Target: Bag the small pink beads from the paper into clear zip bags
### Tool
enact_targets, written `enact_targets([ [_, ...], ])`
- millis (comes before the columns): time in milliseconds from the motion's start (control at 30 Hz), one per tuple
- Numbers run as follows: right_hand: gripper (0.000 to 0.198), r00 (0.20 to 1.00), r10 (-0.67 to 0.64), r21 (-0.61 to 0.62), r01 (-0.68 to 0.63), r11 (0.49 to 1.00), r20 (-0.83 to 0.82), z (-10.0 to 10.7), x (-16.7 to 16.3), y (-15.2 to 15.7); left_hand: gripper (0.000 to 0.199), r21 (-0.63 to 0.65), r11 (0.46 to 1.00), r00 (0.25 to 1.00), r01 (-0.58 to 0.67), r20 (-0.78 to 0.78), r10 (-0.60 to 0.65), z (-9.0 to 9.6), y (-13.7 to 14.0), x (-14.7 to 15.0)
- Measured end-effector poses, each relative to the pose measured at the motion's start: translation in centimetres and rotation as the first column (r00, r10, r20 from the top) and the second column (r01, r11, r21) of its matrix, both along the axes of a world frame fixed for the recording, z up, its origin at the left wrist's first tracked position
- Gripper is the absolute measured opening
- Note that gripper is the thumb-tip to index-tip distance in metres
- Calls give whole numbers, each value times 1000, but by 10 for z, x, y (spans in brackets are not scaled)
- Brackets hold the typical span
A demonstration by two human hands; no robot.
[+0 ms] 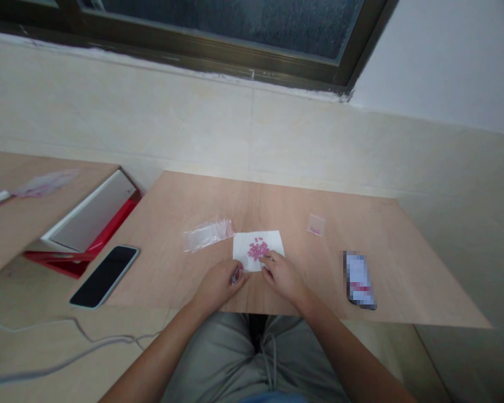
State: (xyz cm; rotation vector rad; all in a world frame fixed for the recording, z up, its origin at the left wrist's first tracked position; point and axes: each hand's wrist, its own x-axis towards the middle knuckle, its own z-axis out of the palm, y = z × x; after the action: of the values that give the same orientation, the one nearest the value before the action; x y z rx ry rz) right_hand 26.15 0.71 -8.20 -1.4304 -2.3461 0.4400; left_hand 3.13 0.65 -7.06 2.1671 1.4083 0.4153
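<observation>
Small pink bead-like pieces (257, 248) lie in a loose cluster on a white sheet of paper (241, 243) near the front of the table. My left hand (219, 284) rests at the paper's lower left corner, its thumb and fingers closed around a small clear plastic bag (236, 274). From the right, my right hand (282, 276) reaches over the paper with its fingers bent together, fingertips at the lower edge of the pink pieces. Whatever those fingertips pinch is too small to make out.
Clear plastic bags (210, 234) lie left of the paper. A small clear bag with pink contents (316, 225) sits at right. A phone (105, 277) is on the left, a pixelated object (360, 280) on the right. The wooden tabletop (420, 268) ends before my lap.
</observation>
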Motion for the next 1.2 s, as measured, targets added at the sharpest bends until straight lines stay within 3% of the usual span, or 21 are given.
enact_targets([
  [267, 32, 996, 26, -4, -26, 1000, -81, 3, -1, -1, 26, 2, 1000, 1000, 9, 15, -9, 3, -1, -1],
  [533, 18, 932, -141, -14, 145, 989, -333, 7, 21, 13, 24, 13, 1000, 994, -19, 108, 18, 7, -5, 7],
  [833, 21, 955, -219, -71, 208, 975, -200, -10, 31, 19, 25, 21, 999, 996, -34, 83, 33, 1, -5, 4],
  [1033, 23, 932, -299, -74, 290, 954, -204, -8, 43, 25, 26, 9, 1000, 996, -19, 88, 18, 4, -4, 3],
  [1200, 23, 952, -241, -57, 234, 971, -189, -10, 38, 26, 28, 4, 1000, 994, -29, 102, 28, 2, -4, 4],
])
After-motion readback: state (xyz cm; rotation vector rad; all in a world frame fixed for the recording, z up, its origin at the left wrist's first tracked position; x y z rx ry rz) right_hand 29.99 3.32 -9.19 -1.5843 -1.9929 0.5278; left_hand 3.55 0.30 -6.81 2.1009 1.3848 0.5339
